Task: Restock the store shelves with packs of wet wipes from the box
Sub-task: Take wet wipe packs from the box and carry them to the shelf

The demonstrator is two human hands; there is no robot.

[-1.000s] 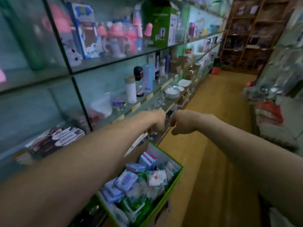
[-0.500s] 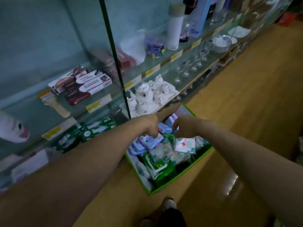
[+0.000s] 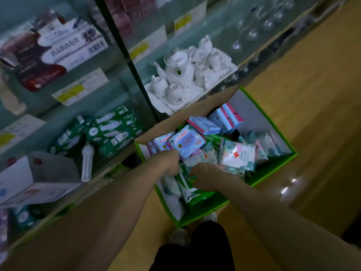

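Green-rimmed box (image 3: 273,170) stands on the floor (image 3: 312,114), packs of wet wipes (image 3: 187,142) heaped inside. Both hands have dropped into it: left hand (image 3: 166,163) and right hand (image 3: 203,177) curl among packs (grip hidden, cannot tell). Picking looks underway.

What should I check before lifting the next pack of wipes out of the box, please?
1. Box open, packs exposed: ok.
2. Left hand and right hand inside the box: ok.
3. Firm grip on a pack: cannot tell, fingertips hidden.
4. Blue pack by the left hand lies on top: ok.
5. Tea set clear of the lift path: not ok, it stands right beside the box flap.
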